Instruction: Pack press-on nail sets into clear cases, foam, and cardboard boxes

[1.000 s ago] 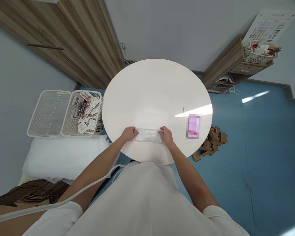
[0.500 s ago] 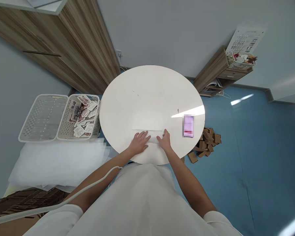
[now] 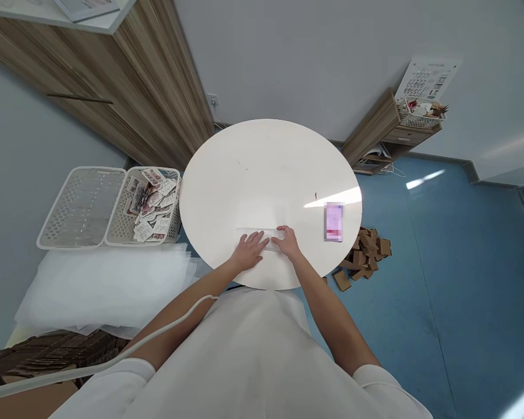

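A thin, pale translucent strip (image 3: 271,247) lies near the front edge of the round white table (image 3: 266,169). My left hand (image 3: 248,251) rests on its left part with the fingers spread. On the strip's right part is my right hand (image 3: 287,241), thumb and forefinger apart and touching it. The strip is partly hidden beneath both hands. To the right on the table lies a blurred pink and purple rectangular object (image 3: 334,222), touched by neither hand.
Left of the table stand a basket of printed cards (image 3: 151,206) and a second white basket (image 3: 81,206), with white translucent sheets (image 3: 109,288) below them. Small brown boxes (image 3: 367,253) are piled on the floor at right. A white cable (image 3: 157,331) crosses my left arm.
My right hand has shifted left along the strip, closer to my left hand, which stays nearly in place. The view has moved slightly.
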Motion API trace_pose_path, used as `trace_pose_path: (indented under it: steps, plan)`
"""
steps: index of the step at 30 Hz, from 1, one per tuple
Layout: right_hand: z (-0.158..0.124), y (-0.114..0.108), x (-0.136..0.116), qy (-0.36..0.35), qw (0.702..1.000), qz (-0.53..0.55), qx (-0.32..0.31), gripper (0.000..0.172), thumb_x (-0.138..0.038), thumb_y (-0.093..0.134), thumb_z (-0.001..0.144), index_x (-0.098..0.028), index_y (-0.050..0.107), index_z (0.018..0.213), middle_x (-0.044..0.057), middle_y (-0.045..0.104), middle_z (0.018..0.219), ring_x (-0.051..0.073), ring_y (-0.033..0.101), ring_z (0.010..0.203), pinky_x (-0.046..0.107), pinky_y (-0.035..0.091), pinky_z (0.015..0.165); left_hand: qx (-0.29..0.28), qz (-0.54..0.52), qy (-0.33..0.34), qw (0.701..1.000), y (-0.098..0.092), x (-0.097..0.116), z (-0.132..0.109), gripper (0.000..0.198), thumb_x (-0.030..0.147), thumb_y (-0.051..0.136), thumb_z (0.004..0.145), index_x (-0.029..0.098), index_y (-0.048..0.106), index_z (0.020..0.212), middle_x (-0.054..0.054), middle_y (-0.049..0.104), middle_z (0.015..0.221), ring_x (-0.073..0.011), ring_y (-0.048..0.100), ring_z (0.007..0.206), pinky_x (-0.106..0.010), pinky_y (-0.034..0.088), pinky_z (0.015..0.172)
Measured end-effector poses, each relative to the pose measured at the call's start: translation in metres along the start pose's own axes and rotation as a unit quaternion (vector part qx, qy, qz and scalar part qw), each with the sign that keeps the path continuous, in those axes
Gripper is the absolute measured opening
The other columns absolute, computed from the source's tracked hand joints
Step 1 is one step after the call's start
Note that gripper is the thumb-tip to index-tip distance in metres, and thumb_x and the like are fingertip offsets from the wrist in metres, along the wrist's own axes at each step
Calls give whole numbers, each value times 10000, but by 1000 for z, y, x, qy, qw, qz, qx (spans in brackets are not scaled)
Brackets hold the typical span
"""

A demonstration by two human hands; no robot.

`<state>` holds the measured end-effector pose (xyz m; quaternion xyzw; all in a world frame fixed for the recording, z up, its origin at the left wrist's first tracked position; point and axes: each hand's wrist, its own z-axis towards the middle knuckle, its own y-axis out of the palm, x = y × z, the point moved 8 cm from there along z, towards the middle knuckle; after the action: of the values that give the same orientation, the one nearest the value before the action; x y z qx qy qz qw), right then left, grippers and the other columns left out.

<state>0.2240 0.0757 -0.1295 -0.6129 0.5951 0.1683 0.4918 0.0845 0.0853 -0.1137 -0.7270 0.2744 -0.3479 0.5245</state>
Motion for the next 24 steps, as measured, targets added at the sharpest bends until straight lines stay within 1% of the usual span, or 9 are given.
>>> trace_pose_path:
  steps: [2, 5, 6, 8, 10, 13, 16, 19, 24]
  plan:
    - [-3, 0, 2, -2, 1000, 26, 14, 615, -333, 633, 568, -256, 423, 1141, 43, 437, 1195, 188, 439, 1085, 302, 376, 887, -2, -2, 0, 1000, 0, 0, 0, 605, 317, 503, 759, 261, 286, 1321, -94, 262, 1407, -271, 234, 1265, -463, 191, 977]
    - [-6, -7, 21, 65, 995, 52, 59, 768, -360, 637, 574, -224, 292, 1247, 78, 473, 1162, 187, 503, 1005, 291, 413, 819, 5, -9, 2, 1000, -2, 0, -1, 596, 319, 507, 761, 258, 297, 1314, -106, 272, 1399, -276, 239, 1261, -453, 195, 974]
    - [-8, -8, 28, 88, 993, 51, 61, 749, -379, 627, 585, -208, 304, 1239, 83, 506, 1111, 187, 530, 950, 290, 427, 781, 9, -13, 6, 1000, -3, 1, -1, 593, 321, 509, 761, 257, 300, 1312, -111, 277, 1394, -277, 242, 1258, -448, 199, 971]
    - [-11, -10, 40, 109, 992, 32, 51, 614, -404, 593, 612, -186, 402, 1154, 68, 566, 971, 179, 561, 832, 285, 441, 704, 18, -24, 19, 999, -4, 3, -2, 590, 323, 516, 759, 265, 308, 1308, -118, 281, 1389, -282, 243, 1255, -439, 208, 963]
    - [-15, -13, 47, 104, 994, 5, 38, 422, -399, 548, 643, -182, 496, 1001, 37, 585, 832, 164, 557, 729, 273, 440, 636, 23, -38, 29, 999, -4, 6, -2, 585, 324, 526, 753, 285, 320, 1299, -112, 274, 1391, -289, 242, 1252, -436, 215, 955]
    - [-23, -19, 53, 89, 995, -10, 44, 222, -368, 479, 686, -192, 515, 816, 4, 561, 708, 132, 520, 612, 248, 427, 553, 17, -60, 33, 998, 0, 14, 0, 578, 332, 541, 742, 316, 342, 1284, -92, 269, 1394, -302, 254, 1239, -435, 225, 941]
    - [-30, -22, 53, 88, 994, 19, 54, 159, -350, 436, 709, -204, 471, 762, -14, 527, 666, 105, 482, 522, 231, 421, 493, 12, -69, 42, 997, 3, 24, 4, 585, 346, 551, 734, 324, 347, 1281, -90, 277, 1388, -309, 264, 1229, -437, 230, 932]
    - [-33, -18, 44, 76, 994, 59, 48, 143, -340, 439, 705, -212, 447, 768, -20, 524, 700, 91, 487, 487, 232, 434, 490, 10, -72, 49, 996, 5, 32, 9, 596, 356, 551, 732, 318, 339, 1288, -98, 281, 1382, -315, 256, 1229, -447, 230, 928]
    - [-30, -1, 29, 59, 993, 100, -8, 164, -324, 462, 707, -211, 468, 825, -18, 559, 722, 103, 561, 553, 246, 480, 559, 5, -105, 50, 993, 3, 29, 9, 624, 340, 519, 745, 270, 284, 1319, -109, 300, 1369, -292, 270, 1227, -439, 246, 930]
